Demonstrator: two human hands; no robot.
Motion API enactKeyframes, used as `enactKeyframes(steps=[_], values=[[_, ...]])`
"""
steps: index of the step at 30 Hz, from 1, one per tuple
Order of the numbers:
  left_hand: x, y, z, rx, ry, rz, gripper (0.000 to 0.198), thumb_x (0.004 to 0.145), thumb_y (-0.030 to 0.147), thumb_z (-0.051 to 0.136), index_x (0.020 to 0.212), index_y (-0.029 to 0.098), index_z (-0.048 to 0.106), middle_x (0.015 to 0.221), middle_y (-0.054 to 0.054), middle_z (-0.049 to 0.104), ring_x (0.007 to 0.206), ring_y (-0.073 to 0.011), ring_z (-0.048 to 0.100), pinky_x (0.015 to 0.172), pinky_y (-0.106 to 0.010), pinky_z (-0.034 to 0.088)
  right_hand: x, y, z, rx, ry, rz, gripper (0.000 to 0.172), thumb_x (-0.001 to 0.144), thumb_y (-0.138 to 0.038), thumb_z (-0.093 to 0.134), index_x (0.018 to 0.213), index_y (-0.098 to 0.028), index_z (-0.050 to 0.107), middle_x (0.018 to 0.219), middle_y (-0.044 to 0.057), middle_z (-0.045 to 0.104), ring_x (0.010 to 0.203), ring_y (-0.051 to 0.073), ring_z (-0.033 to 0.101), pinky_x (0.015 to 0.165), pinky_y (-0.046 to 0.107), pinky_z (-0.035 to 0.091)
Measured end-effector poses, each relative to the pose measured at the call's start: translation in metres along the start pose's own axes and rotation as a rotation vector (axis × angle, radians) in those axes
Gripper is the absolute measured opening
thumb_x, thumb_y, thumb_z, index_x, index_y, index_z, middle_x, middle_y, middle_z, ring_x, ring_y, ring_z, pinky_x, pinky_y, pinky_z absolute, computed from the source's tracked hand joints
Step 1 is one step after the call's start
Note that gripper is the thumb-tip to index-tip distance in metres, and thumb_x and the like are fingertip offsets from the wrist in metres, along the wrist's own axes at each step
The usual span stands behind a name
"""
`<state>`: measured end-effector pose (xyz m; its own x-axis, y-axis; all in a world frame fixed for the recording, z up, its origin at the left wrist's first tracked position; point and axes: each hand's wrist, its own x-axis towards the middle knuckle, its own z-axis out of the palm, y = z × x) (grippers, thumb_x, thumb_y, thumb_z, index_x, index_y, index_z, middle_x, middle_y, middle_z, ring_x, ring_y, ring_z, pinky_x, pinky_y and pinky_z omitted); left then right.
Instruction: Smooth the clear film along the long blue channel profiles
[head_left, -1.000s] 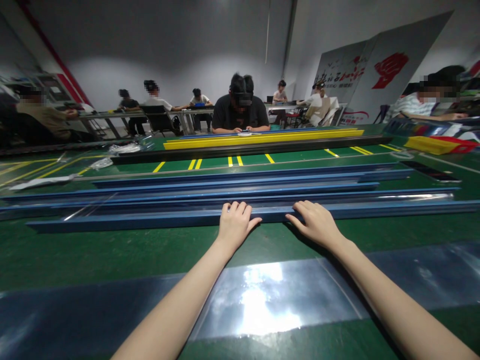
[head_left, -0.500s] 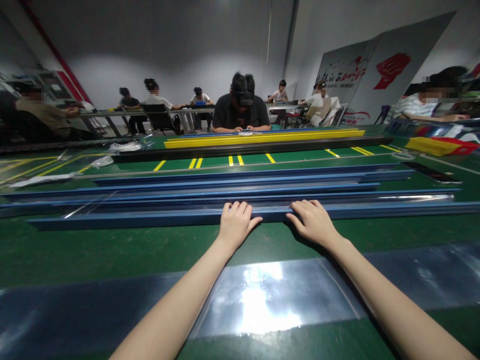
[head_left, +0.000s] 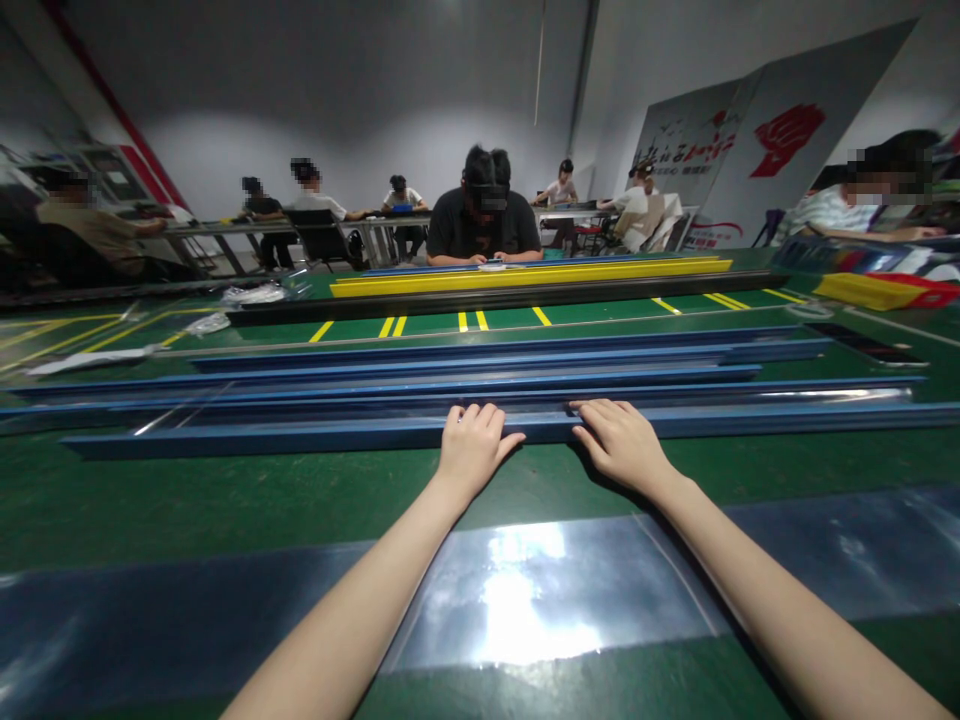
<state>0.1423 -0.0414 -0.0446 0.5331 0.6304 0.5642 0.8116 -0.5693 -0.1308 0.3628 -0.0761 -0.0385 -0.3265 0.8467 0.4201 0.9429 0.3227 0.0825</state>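
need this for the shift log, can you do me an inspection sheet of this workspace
Surface: green tabletop with yellow stripes
Job's things: long blue channel-shaped strip, metal or plastic; further blue strips beyond it
Clutter: glossy see-through sheet at the near side; flat black phone-like slab at right; crumpled clear plastic at left; shallow yellow tray at far right
Grip: left hand and right hand on the nearest blue strip, fingers over its near edge; firmness cannot be told
Cables: nothing seen for certain
Surroundings: seated people, grey wall, pale panel with red fist picture
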Motion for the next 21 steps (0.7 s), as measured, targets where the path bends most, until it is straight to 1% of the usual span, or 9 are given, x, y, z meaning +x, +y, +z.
enactKeyframes(steps=[10,21], values=[[0.0006,0.0001,-0.0002,0.001,0.003,-0.002,0.033,0.082,0.048,0.046,0.079,0.016,0.056,0.078,-0.004,0.062,0.073,-0.0185,0.053,0.067,-0.032,0.028,0.0004,0.0007,0.0041,-0.011,0.017,0.007,0.033,0.085,-0.026,0.036,0.107,-0.012,0.055,0.103,0.01,0.063,0.095,0.021,0.053,0.078,0.031,0.034],[0.0005,-0.0003,0.0006,-0.007,0.012,-0.004,0.034,0.082,0.048,0.046,0.076,0.017,0.056,0.075,-0.003,0.063,0.071,-0.0184,0.053,0.066,-0.032,0.028,-0.0001,0.0003,0.004,-0.017,0.029,0.004,0.031,0.085,-0.025,0.036,0.106,-0.012,0.055,0.103,0.009,0.063,0.096,0.021,0.053,0.078,0.03,0.035]])
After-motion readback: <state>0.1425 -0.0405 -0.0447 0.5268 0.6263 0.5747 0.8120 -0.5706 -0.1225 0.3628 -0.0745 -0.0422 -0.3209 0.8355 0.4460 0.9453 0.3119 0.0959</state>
